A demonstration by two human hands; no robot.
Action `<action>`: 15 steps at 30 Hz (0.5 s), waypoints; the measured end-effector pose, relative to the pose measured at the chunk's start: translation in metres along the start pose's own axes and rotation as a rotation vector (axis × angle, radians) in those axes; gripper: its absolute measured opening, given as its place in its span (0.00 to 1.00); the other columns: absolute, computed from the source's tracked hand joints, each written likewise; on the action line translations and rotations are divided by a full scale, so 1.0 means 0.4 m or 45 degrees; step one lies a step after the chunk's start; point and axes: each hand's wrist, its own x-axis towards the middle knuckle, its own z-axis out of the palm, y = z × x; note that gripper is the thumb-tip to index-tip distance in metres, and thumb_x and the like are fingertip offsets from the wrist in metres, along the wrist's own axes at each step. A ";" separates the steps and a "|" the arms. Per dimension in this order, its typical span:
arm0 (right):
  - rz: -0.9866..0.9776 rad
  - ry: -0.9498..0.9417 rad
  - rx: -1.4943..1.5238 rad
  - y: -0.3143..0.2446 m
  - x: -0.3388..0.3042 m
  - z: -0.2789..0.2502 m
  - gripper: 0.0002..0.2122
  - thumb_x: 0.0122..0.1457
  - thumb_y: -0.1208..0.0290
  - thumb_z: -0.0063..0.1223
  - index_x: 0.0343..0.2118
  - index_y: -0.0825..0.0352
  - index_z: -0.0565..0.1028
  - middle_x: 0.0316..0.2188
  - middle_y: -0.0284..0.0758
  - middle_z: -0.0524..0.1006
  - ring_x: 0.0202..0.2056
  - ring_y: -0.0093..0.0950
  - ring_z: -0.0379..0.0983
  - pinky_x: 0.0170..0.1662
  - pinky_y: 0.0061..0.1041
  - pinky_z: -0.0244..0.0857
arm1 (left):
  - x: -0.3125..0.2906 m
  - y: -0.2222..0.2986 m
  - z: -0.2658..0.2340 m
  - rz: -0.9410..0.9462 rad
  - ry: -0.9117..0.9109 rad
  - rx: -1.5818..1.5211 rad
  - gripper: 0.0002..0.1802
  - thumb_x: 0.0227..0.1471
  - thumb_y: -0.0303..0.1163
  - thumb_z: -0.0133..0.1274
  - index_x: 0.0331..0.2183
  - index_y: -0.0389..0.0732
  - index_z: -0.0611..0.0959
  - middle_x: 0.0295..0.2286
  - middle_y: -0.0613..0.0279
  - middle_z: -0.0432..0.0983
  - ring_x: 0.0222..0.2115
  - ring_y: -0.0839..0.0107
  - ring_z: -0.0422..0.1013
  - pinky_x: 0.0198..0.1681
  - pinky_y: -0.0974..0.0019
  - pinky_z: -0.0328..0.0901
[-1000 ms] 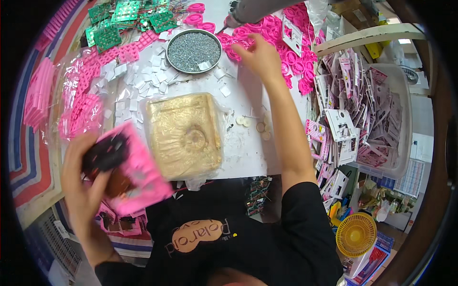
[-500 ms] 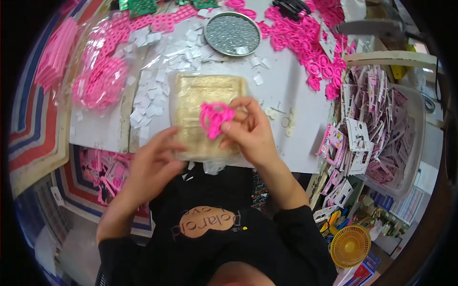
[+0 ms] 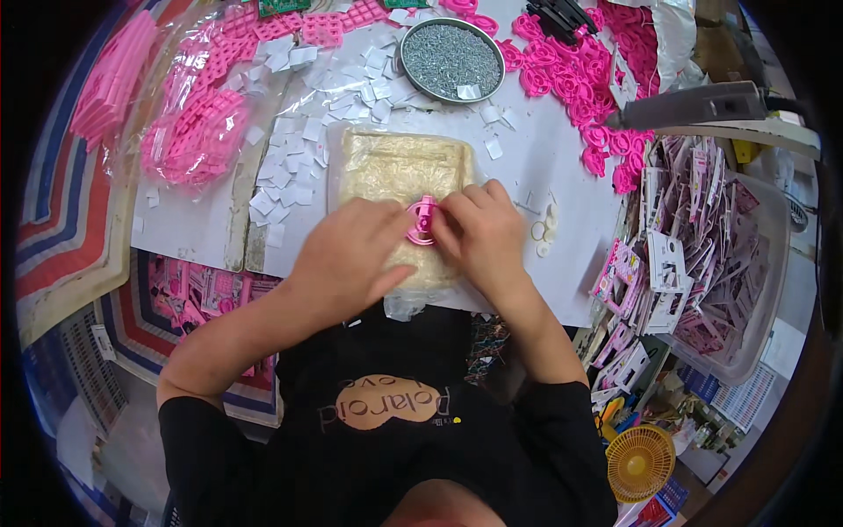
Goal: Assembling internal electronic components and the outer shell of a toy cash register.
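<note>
A bright pink plastic ring-shaped part (image 3: 423, 221) lies between my hands, over a plastic-wrapped golden-tan pad (image 3: 399, 162) on the table. From the right, my right hand (image 3: 487, 230) pinches its edge between thumb and bent fingers. The curled fingers of my left hand (image 3: 349, 250) press on its left side, while the left thumb points off toward the pad's near edge. My fingers cover part of the ring, so how much each hand grips is partly hidden.
Small white paper squares (image 3: 294, 167) lie scattered left of the pad. A round tin of small metal pieces (image 3: 452, 57) stands behind it. More pink ring parts (image 3: 580, 97) pile up back right, near a grey-handled tool (image 3: 694, 107). A clear bin (image 3: 746, 263) of printed pieces sits right.
My left hand has come in from the left and now touches the pink part. My right hand has lowered the part closer to the pad; the view has shifted slightly.
</note>
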 end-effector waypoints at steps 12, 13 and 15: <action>0.301 -0.284 0.327 -0.008 0.039 -0.073 0.11 0.50 0.74 0.64 0.35 0.66 0.74 0.24 0.36 0.73 0.27 0.34 0.71 0.31 0.33 0.65 | 0.122 -0.148 -0.305 -0.289 -0.322 -0.349 0.30 0.51 0.47 0.64 0.53 0.42 0.80 0.53 0.51 0.73 0.54 0.55 0.68 0.58 0.52 0.62; 0.312 -0.214 0.385 -0.005 0.025 -0.077 0.12 0.50 0.74 0.65 0.36 0.67 0.74 0.24 0.35 0.73 0.27 0.32 0.71 0.31 0.31 0.65 | 0.144 -0.201 -0.377 -0.334 0.206 -0.077 0.27 0.52 0.44 0.65 0.50 0.41 0.81 0.54 0.51 0.74 0.51 0.59 0.73 0.55 0.58 0.67; 0.353 -0.133 0.446 0.010 -0.011 -0.092 0.13 0.50 0.75 0.65 0.38 0.68 0.75 0.24 0.34 0.72 0.26 0.29 0.70 0.31 0.27 0.64 | 0.195 -0.375 -0.578 -0.539 0.614 0.116 0.44 0.45 0.52 0.69 0.58 0.39 0.74 0.59 0.46 0.68 0.55 0.57 0.69 0.58 0.57 0.64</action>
